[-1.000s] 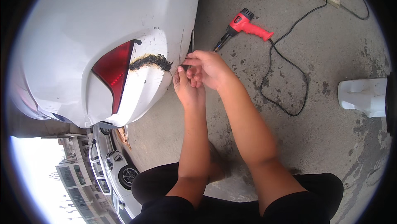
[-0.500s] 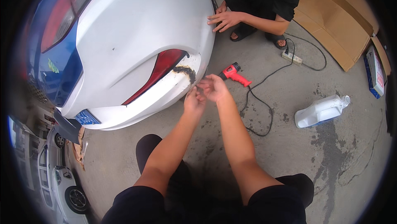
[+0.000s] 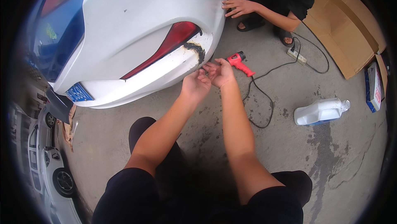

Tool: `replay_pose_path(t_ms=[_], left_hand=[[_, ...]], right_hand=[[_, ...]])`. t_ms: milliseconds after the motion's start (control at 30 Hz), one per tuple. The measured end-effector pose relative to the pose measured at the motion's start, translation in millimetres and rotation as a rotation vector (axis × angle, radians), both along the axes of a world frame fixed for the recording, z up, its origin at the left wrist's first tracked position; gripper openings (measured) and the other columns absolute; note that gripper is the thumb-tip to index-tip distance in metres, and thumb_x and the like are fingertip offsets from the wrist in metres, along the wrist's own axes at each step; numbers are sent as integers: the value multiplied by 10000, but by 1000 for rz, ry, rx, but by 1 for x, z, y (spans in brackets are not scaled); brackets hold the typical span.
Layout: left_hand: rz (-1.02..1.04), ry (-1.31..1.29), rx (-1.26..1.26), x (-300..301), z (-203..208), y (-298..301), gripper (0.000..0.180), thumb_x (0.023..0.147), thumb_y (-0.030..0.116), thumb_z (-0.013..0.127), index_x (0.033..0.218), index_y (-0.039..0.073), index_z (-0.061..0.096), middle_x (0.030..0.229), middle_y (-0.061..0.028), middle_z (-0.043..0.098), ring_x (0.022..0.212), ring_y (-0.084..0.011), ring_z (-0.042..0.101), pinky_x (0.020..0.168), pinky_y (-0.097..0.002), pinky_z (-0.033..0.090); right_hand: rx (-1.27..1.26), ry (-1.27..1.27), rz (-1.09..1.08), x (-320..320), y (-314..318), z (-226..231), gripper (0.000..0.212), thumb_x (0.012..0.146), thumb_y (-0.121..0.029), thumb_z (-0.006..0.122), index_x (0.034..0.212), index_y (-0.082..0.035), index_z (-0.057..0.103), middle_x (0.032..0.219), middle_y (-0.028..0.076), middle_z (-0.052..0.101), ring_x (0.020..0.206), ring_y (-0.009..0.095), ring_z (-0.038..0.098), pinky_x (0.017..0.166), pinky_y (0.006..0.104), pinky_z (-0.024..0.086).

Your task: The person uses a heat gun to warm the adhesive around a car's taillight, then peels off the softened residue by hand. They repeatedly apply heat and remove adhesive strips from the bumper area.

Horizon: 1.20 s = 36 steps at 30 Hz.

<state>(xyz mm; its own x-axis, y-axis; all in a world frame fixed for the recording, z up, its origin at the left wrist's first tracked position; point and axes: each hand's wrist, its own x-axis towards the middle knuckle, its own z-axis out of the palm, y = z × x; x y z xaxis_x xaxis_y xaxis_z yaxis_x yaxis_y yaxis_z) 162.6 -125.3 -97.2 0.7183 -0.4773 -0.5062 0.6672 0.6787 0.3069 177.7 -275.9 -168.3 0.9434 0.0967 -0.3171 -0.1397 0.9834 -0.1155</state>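
A white car bumper (image 3: pixel 153 69) fills the upper left, with a long red reflector (image 3: pixel 173 44) set into it. Right of the reflector runs a dark, rough damaged patch (image 3: pixel 196 52) with flaking edges. Both my hands are close together at the bumper's lower edge, just below this patch. My left hand (image 3: pixel 196 85) is turned palm up, its fingers curled and pressed together near the edge. Touching or nearly touching it, my right hand (image 3: pixel 221 73) has bent fingers pointing left to the same edge. What the fingertips pinch, if anything, is too small to tell.
A red heat gun (image 3: pixel 241 63) lies right of my hands, its black cord leading to a power strip (image 3: pixel 297 56). Another person (image 3: pixel 275 4) squats beyond, one hand on the bumper. A white jug (image 3: pixel 320 111), cardboard (image 3: pixel 343 25) and a box (image 3: pixel 373 86) are at right.
The view has shifted, so the bumper sits higher. My left hand has rolled from a pinch to palm up, and my hands are closer together under the bumper edge.
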Motion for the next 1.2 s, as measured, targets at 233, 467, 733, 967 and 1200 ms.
replay_pose_path(t_ms=[233, 467, 733, 967, 1200], left_hand=[[-24, 26, -92, 3, -10, -2, 301, 1140, 183, 370, 959, 36, 561, 788, 12, 555, 582, -84, 498, 559, -233, 444], [-107, -7, -187, 11, -14, 3, 287, 1138, 221, 398, 993, 55, 582, 798, 25, 585, 591, -76, 522, 575, -236, 451], [-83, -2, -75, 8, -9, 6, 284, 1131, 199, 381, 981, 66, 581, 828, 28, 582, 613, -80, 503, 599, -245, 424], [-129, -7, -64, 3, 0, 12, 293, 1129, 207, 364, 978, 77, 579, 796, 46, 566, 618, -77, 505, 611, -254, 419], [-133, -33, -76, 8, -14, 17, 292, 1119, 213, 362, 993, 79, 587, 827, 39, 605, 645, -89, 532, 620, -268, 411]], right_hand=[[26, 15, -69, -4, 7, -2, 591, 943, -269, 597, 1335, 163, 504, 1173, 284, 666, 603, 115, 514, 544, 202, 493], [-28, 45, -54, 5, 0, -3, 537, 940, -286, 607, 1247, 154, 567, 1073, 272, 693, 578, 137, 501, 550, 202, 483], [36, -142, 36, 17, 0, -48, 626, 952, -323, 548, 1387, 124, 496, 1286, 275, 654, 999, 366, 656, 915, 517, 574], [-56, -3, -38, -3, 10, -7, 450, 952, -282, 599, 1229, 72, 599, 1063, 158, 698, 606, 112, 497, 555, 201, 450], [-52, 112, -86, -13, 16, 19, 415, 969, -284, 590, 1224, 44, 595, 1058, 140, 711, 610, 113, 477, 535, 216, 453]])
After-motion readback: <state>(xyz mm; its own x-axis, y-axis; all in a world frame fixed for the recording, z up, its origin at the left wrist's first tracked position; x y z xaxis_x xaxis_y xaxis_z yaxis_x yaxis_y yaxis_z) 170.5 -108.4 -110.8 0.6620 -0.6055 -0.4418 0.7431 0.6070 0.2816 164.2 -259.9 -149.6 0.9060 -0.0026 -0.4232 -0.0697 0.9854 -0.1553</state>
